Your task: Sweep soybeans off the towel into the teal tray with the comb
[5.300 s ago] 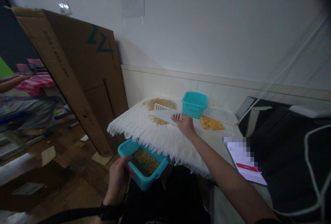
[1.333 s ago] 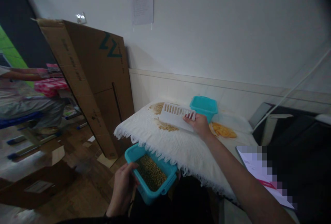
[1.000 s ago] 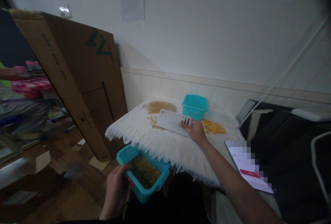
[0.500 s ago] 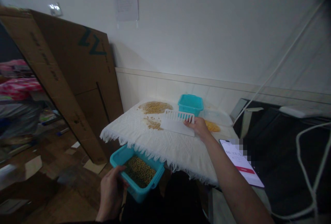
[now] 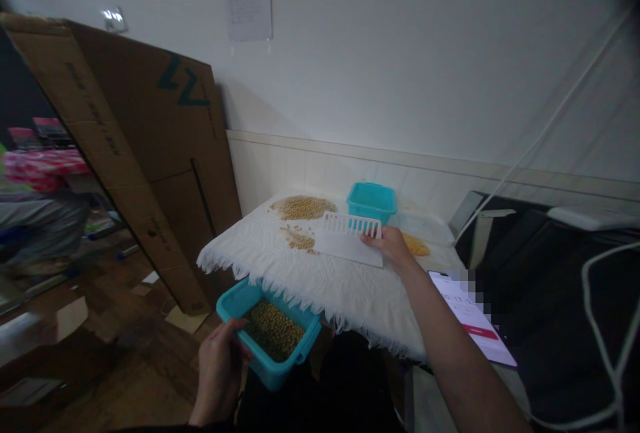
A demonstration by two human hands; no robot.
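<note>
My left hand [image 5: 223,359] grips the near left rim of a turquoise plastic tub [image 5: 270,374], just below the table's front edge. Soybeans [image 5: 280,329] and some smaller green grains lie inside the tub. My right hand [image 5: 395,246] is closed on the right end of a flat white plastic scraper [image 5: 350,243] with a row of slots along its far edge. The scraper rests on or just over the white cloth. Left of it lies a small scatter of soybeans [image 5: 301,241], and behind that a larger pile of soybeans [image 5: 305,207].
A white fringed cloth [image 5: 250,246] covers the table. Near the wall stand a second turquoise tub [image 5: 373,199] and a clear lid [image 5: 425,226] beside something yellow [image 5: 415,245]. A phone [image 5: 475,319] lies at the right. A tall cardboard box [image 5: 150,133] stands left.
The whole view has shifted slightly, so everything sits a little further right. Both hands keep their holds on the tub and the scraper; the beans look the same.
</note>
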